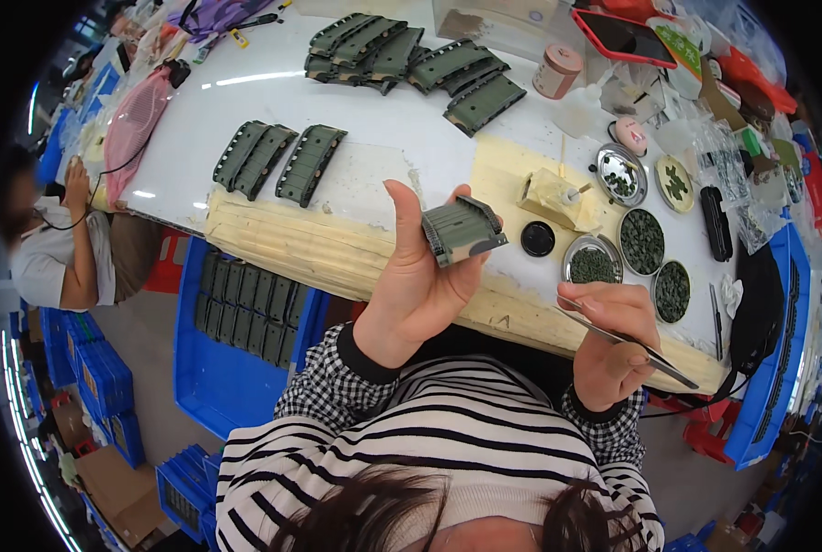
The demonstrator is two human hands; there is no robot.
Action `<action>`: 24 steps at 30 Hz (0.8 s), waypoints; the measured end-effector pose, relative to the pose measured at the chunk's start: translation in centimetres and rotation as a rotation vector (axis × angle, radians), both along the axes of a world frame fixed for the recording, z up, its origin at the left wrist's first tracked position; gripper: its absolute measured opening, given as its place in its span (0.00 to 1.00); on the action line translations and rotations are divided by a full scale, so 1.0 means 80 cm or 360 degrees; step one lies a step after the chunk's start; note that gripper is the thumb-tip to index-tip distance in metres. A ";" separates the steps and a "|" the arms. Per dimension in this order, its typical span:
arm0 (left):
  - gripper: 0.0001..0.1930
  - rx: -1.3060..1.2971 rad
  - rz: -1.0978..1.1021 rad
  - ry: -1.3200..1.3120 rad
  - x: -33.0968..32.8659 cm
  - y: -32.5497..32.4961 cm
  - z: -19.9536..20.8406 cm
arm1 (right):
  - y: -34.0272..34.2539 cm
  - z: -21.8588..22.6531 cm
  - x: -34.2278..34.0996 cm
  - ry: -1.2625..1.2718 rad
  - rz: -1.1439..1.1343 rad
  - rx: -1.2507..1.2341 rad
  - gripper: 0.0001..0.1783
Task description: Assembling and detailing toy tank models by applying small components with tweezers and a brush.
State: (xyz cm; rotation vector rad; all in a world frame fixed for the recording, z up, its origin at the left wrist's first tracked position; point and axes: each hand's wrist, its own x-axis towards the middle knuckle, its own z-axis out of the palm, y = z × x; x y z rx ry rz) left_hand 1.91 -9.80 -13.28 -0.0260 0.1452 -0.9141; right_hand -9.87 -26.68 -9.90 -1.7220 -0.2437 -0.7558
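My left hand (416, 299) is raised palm-up above the table's near edge. Its fingers hold a curved, ribbed green camouflage plastic part (463, 232), which looks like a piece of a model vehicle; the thumb points up beside it. To the right, my right hand (613, 336) is closed around metal tweezers (673, 370), their tips toward the upper left. Nothing visible sits in those tips. Just beyond them, a round metal dish holds tiny green pieces (592, 267). A small round black container (538, 239) lies between that dish and the camouflage part.
More camouflage parts lie at left (311, 166) and stacked at the back (365, 51). Dishes of dark green pieces (642, 241), a tape-wrapped block (554, 200), a pink jar (558, 71) and a red-cased phone (625, 39) crowd the right. A blue crate (195, 373) stands below; a co-worker's hand (77, 184) is far left.
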 end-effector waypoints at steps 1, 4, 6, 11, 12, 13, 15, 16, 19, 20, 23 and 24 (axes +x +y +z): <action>0.41 -0.0069 -0.0046 0.0061 0.003 0.000 0.002 | 0.001 -0.001 0.000 -0.0006 0.0001 -0.0022 0.30; 0.41 -0.0126 -0.0093 0.0228 0.008 -0.006 0.005 | 0.004 -0.006 0.003 -0.0051 0.0026 -0.0074 0.28; 0.39 -0.0078 -0.0079 0.0252 0.011 -0.010 0.007 | 0.006 -0.008 0.003 -0.0085 0.0035 -0.0130 0.27; 0.36 0.0222 0.0063 0.0200 0.008 -0.014 0.014 | 0.012 0.000 0.015 -0.0006 0.0101 -0.0330 0.15; 0.36 0.0293 0.0068 0.0161 0.006 -0.016 0.019 | 0.014 0.005 0.022 0.0007 0.0068 -0.0430 0.15; 0.36 0.0364 0.0072 0.0122 0.003 -0.019 0.024 | 0.016 0.011 0.028 0.0022 0.0035 -0.0530 0.15; 0.37 0.0441 0.0109 0.0034 -0.004 -0.025 0.030 | 0.022 0.015 0.037 0.0058 0.0033 -0.0617 0.15; 0.38 0.0478 0.0128 -0.0010 -0.007 -0.028 0.032 | 0.025 0.016 0.040 0.0078 0.0062 -0.0604 0.15; 0.36 0.0553 0.0091 0.0047 -0.012 -0.028 0.036 | 0.026 0.017 0.043 0.0113 0.0076 -0.0652 0.16; 0.36 0.0559 0.0085 0.0042 -0.014 -0.027 0.036 | 0.027 0.017 0.042 0.0127 0.0068 -0.0685 0.17; 0.35 0.0586 0.0074 0.0010 -0.018 -0.024 0.040 | 0.030 0.022 0.044 0.0109 0.0017 -0.0725 0.17; 0.34 0.0603 0.0073 -0.0012 -0.017 -0.025 0.041 | 0.030 0.022 0.044 0.0142 0.0028 -0.0763 0.17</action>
